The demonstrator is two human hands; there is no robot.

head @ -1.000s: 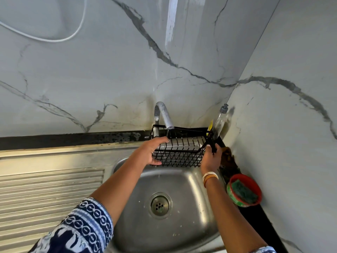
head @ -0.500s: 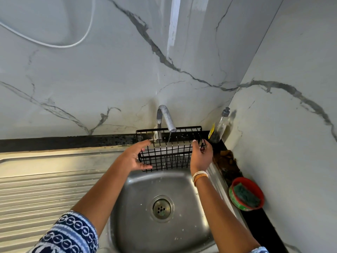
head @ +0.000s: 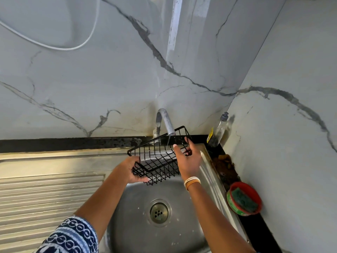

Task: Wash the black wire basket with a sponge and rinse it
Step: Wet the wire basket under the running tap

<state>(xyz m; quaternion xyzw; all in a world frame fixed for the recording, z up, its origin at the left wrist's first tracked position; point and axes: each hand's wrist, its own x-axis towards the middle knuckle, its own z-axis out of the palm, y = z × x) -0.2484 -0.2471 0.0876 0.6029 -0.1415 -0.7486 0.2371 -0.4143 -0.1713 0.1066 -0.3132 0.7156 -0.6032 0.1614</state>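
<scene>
A corner of grey marble-veined wall rises behind a steel sink (head: 182, 232) set in a dark-edged counter (head: 69, 143), with a ribbed drainboard (head: 45, 194) to the left. A person leans over the bowl, both arms reaching in. The basket (head: 160, 157), black wire, is held tilted above the sink, its far corner raised under the tap (head: 166, 123). A thin stream of water (head: 168, 143) falls from the spout through the wires. The left hand (head: 134, 170) cups the basket's lower near corner from below, fingers curled round the wire. The right hand (head: 187, 161) grips the basket's right side, fingers wrapped about the rim, bangles at the wrist. The sponge (head: 244, 199), green, lies in a red bowl (head: 243, 199) on the counter to the right, well apart from both hands. A soap bottle (head: 218, 132) stands in the corner behind.

With water running over the basket and the sponge set aside, this looks like the rinse, though whether scrubbing is done cannot be told. The next move probably calls for turning the basket so each face meets the stream.
</scene>
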